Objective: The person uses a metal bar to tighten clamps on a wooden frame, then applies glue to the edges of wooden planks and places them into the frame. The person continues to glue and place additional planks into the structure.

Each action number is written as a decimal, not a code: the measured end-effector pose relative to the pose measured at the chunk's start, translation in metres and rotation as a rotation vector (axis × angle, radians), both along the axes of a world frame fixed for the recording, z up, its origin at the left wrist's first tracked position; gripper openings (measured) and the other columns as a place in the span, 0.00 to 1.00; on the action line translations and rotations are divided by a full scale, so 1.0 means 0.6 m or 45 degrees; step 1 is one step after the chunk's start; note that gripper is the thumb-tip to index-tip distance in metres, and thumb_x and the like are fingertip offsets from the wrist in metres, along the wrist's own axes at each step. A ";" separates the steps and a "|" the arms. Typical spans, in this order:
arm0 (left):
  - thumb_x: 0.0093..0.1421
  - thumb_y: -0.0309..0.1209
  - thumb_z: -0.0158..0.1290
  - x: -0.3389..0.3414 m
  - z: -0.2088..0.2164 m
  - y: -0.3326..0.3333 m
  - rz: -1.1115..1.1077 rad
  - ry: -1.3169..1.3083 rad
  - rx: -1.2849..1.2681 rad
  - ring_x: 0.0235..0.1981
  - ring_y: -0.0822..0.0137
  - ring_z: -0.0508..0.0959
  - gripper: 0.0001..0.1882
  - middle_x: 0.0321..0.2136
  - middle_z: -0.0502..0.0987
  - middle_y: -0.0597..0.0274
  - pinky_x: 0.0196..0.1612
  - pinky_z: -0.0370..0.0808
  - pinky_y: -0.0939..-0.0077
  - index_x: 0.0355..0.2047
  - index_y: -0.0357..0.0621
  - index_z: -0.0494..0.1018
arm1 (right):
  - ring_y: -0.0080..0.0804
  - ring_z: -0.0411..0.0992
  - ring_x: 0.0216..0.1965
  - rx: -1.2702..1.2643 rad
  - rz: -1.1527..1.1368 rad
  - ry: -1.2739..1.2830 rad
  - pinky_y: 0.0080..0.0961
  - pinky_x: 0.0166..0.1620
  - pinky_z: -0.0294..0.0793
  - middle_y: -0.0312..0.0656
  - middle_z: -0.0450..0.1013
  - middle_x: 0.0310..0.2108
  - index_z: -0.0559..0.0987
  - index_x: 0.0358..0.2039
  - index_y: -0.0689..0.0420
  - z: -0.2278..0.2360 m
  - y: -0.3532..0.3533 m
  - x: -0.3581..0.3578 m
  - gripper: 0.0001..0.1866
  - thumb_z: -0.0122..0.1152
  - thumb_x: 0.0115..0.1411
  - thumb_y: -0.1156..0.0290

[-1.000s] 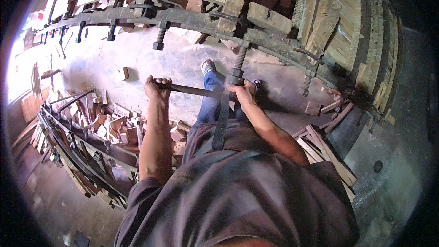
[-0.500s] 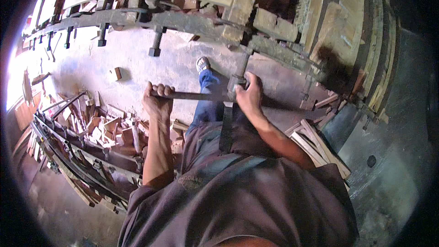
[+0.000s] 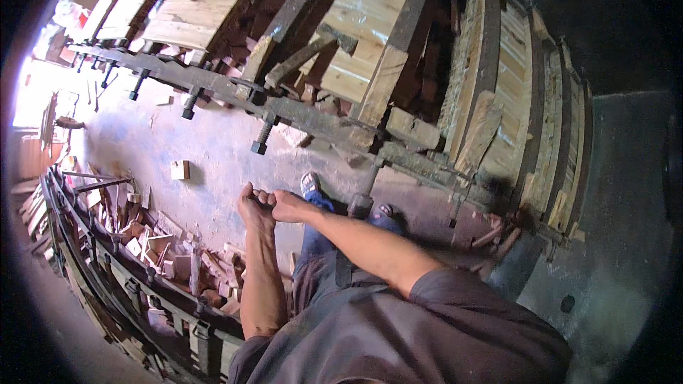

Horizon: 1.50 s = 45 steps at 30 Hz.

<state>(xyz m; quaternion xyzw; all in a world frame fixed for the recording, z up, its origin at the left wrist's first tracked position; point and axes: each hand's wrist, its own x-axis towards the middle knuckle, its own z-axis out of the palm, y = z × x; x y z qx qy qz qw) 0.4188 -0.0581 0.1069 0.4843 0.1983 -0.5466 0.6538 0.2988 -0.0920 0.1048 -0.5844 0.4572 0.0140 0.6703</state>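
Clamp bolt (image 3: 361, 206) in front of us juts from the near edge of the rack's metal rail (image 3: 313, 122), its thick head hanging over the floor (image 3: 213, 148), between us and the rail. Our left hand (image 3: 255, 206) and right hand (image 3: 287, 207) are both balled into fists, side by side and touching, well to the left of that head. We judge that they close on the handle of a wrench, but the fists and our right forearm (image 3: 370, 242) hide it, so we cannot tell how it sits on the bolt.

With both fists so far from the bolt, we likely have good leverage, and we do best to pull square to the handle, smoothly rather than in jerks. Since neither hand steadies the head, we should keep the wrench level and fully seated; a slip could throw our knuckles or tip us backward. Our left shoe (image 3: 309, 183) and right shoe (image 3: 385, 210) want a firm, spread stance, clear of the loose wooden block (image 3: 180, 169) on the floor and the heap of offcuts (image 3: 171, 252) at our left.
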 end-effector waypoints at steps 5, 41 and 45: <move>0.65 0.37 0.45 -0.007 0.021 0.002 -0.120 -0.210 -0.111 0.14 0.64 0.62 0.15 0.12 0.61 0.65 0.21 0.64 0.66 0.20 0.50 0.62 | 0.48 0.76 0.42 -0.255 0.000 -0.182 0.36 0.46 0.72 0.60 0.77 0.33 0.75 0.32 0.66 0.009 0.012 -0.012 0.13 0.50 0.46 0.74; 0.69 0.49 0.42 -0.163 0.168 0.115 -0.050 -0.309 -0.562 0.27 0.68 0.74 0.21 0.25 0.74 0.65 0.33 0.73 0.73 0.28 0.48 0.72 | 0.41 0.77 0.26 -0.480 0.159 -0.567 0.39 0.35 0.74 0.53 0.77 0.25 0.81 0.27 0.62 0.227 0.036 -0.107 0.28 0.52 0.63 0.47; 0.68 0.47 0.37 -0.133 0.153 0.092 -0.186 -0.364 -0.928 0.42 0.55 0.76 0.22 0.40 0.76 0.53 0.49 0.74 0.60 0.41 0.41 0.72 | 0.43 0.76 0.30 -0.931 0.059 -0.600 0.40 0.35 0.74 0.55 0.77 0.29 0.80 0.27 0.61 0.156 0.030 -0.045 0.22 0.53 0.63 0.54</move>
